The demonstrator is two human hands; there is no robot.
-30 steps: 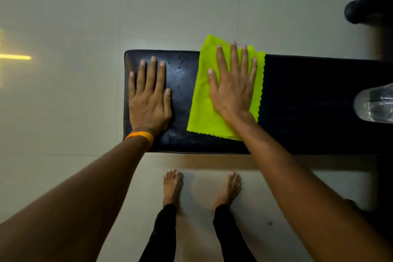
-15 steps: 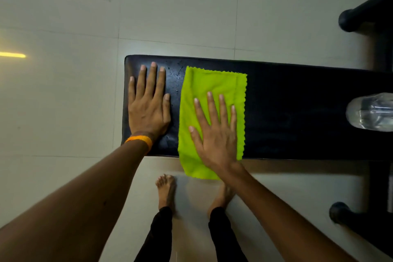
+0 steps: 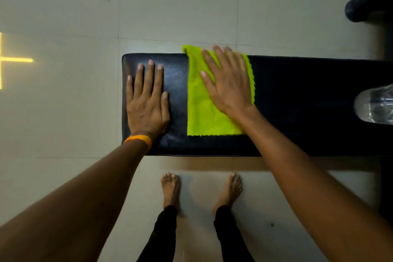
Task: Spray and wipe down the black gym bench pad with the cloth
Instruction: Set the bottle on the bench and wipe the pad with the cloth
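Since half a second ago the right hand (image 3: 230,87) has pushed the cloth (image 3: 204,110) away from the near edge, so its far corner now pokes just past the far edge of the bench pad (image 3: 297,100). That hand lies flat and open on the cloth, fingers spread, pressing rather than gripping. The left hand (image 3: 147,102) stays flat and open on the bare pad beside it, an orange wristband (image 3: 139,139) at the wrist. The cloth is bright yellow-green, rectangular, slightly creased, with scalloped edges. The pad is black, grained, with rounded corners and a faint sheen. A clear plastic bottle (image 3: 375,106) rests on the pad's right end.
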